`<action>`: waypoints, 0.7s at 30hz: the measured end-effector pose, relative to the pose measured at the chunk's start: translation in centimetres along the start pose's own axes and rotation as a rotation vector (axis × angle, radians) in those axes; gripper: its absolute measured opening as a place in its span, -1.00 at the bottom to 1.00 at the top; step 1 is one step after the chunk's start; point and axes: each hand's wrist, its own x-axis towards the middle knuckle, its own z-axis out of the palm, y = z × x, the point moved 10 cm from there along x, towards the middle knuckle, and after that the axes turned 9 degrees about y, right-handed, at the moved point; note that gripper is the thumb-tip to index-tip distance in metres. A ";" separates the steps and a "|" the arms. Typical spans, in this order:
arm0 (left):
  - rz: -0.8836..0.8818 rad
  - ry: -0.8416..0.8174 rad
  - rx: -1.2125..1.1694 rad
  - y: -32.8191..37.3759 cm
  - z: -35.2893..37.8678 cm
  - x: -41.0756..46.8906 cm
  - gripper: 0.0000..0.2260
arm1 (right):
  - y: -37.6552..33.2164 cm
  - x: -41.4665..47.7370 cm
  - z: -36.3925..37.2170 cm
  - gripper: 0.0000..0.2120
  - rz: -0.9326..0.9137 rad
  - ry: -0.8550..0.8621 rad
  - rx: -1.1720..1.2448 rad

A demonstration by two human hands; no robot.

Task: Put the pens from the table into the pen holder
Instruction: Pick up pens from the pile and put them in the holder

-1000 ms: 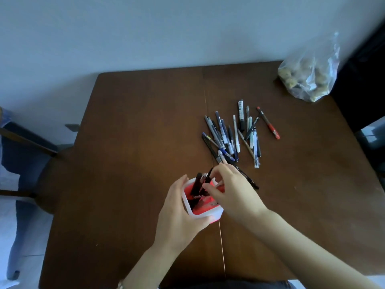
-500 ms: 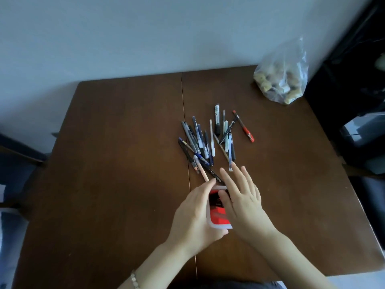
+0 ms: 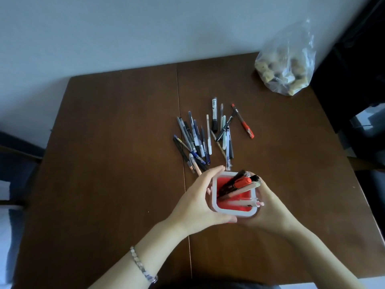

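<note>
The fingers of the left hand (image 3: 198,197) curl round the left wall of the pen holder (image 3: 233,211), fingertips reaching its far left corner and thumb pressed under the near edge, so this hand is closed on the holder. The right hand (image 3: 268,207) cups the opposite wall, its fingers wrapped behind the right side with one fingertip showing at the rim, also gripping the holder. The holder is a square cup with a white rim and red inside, held between both hands near the table's middle, toward the near edge. Inside it several pens lean toward 2 o'clock: a black one, an orange-red marker (image 3: 241,182), a pale pink one and a white one lying low. At 12 o'clock from the holder, just beyond the left fingertips, a loose pile of pens (image 3: 206,136) lies fanned on the brown table (image 3: 104,163), with a red pen (image 3: 242,122) at the pile's 2 o'clock edge. Farther out at 1 o'clock, a clear plastic bag (image 3: 285,65) sits in the table's far right corner. A bracelet (image 3: 141,265) circles the left wrist.
</note>
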 end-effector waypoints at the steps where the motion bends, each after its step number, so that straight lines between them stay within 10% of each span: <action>1: -0.029 -0.008 -0.048 -0.4 -0.1 0.5 -0.32 | 0.1 0.0 -0.5 -0.17 0.020 0.029 -0.012; 7: -0.581 0.512 0.118 -9.8 -4.3 3.9 -0.67 | 5.3 -1.2 -4.2 -0.30 0.256 0.136 -0.001; 10: -0.774 0.470 0.167 -12.4 -1.9 5.3 -0.48 | 7.9 -1.1 -5.8 -0.20 0.437 0.229 0.410; 21: -0.730 0.234 0.458 -13.4 0.5 4.5 -0.83 | 6.6 -2.5 -5.0 -0.47 0.260 0.364 0.089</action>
